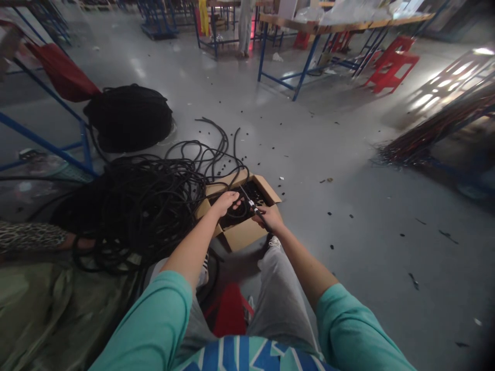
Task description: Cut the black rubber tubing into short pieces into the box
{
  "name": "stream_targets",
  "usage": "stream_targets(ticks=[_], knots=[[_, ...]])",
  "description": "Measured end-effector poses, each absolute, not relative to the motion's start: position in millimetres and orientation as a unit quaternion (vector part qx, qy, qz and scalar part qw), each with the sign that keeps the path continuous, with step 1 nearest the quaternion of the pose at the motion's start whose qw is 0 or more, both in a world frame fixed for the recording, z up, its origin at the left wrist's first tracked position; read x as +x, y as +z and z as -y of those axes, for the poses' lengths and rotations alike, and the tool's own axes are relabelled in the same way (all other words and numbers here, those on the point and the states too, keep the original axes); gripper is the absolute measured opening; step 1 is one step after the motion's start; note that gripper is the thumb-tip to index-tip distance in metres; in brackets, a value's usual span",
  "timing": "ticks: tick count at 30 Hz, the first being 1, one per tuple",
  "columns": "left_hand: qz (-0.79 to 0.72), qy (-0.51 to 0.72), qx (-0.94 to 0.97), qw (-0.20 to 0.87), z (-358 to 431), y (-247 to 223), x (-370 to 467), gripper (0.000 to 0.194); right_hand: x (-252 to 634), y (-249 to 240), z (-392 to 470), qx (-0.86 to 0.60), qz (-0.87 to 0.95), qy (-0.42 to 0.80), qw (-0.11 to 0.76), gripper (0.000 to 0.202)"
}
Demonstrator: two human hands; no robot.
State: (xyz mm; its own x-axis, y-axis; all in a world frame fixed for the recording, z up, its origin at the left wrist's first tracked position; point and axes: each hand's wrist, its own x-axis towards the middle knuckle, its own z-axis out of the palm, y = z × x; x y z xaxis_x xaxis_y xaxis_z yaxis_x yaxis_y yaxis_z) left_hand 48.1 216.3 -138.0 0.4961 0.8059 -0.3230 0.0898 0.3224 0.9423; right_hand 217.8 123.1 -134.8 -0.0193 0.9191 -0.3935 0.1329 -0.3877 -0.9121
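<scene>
My left hand [227, 203] is closed over an open cardboard box [243, 237], its fingers pinched around black tubing. My right hand [269, 217] grips a slim tool [252, 205] with a dark handle, a white band and a thin pointed end. The tool's tip points up and away, close to my left fingers; its exact kind is too small to make out. Inside the box lie many small black pieces [260, 195]. A large tangle of black tubing [154, 190] spreads on the floor to the left, with loose ends reaching behind the box.
A full black sack [129, 117] stands behind the tangle. Another person's patterned sleeve [33, 236] and hand show at far left. Blue-legged tables [296, 77] and red stools [392, 64] stand ahead. A bundle of dark strands [429, 134] rests on the right. Black scraps dot the floor.
</scene>
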Motion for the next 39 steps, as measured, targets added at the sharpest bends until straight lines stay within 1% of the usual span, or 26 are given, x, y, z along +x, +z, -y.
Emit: stream_targets(ticks=[3,6,10,13,15,18,23,27,32,33,35,37,39], knots=[[-0.434,0.284,0.498,0.695,-222,-143,46,0.032,221,-140,-130,-0.604,0.388,0.579,0.386,0.036],[-0.444,0.320,0.483,0.683,-220,-145,42,0.032,227,-144,-130,-0.600,0.350,0.586,0.417,0.041],[-0.453,0.340,0.471,0.676,-204,-142,32,0.036,230,-148,-113,-0.591,0.280,0.619,0.435,0.049],[-0.456,0.340,0.474,0.671,-188,-136,25,0.040,224,-151,-89,-0.588,0.264,0.634,0.426,0.054],[-0.461,0.336,0.495,0.656,-177,-131,21,0.040,216,-151,-70,-0.577,0.258,0.649,0.424,0.056],[-0.461,0.333,0.513,0.642,-162,-123,16,0.032,204,-148,-42,-0.549,0.261,0.678,0.413,0.056],[-0.424,0.320,0.483,0.696,-137,-113,11,0.017,192,-137,-2,-0.534,0.295,0.701,0.370,0.053],[-0.423,0.334,0.472,0.697,-124,-113,8,0.023,189,-134,12,-0.547,0.314,0.692,0.350,0.047],[-0.468,0.302,0.505,0.659,-118,-117,8,0.027,188,-131,11,-0.576,0.395,0.635,0.329,0.025],[-0.475,0.298,0.514,0.649,-117,-117,9,0.029,188,-130,10,-0.579,0.404,0.630,0.324,0.024],[-0.485,0.283,0.539,0.628,-116,-115,11,0.031,188,-126,8,-0.584,0.407,0.627,0.317,0.031],[-0.497,0.261,0.564,0.605,-114,-113,14,0.030,188,-123,5,-0.589,0.418,0.619,0.309,0.036],[-0.511,0.246,0.578,0.587,-112,-111,16,0.026,188,-122,1,-0.593,0.435,0.607,0.300,0.035]])
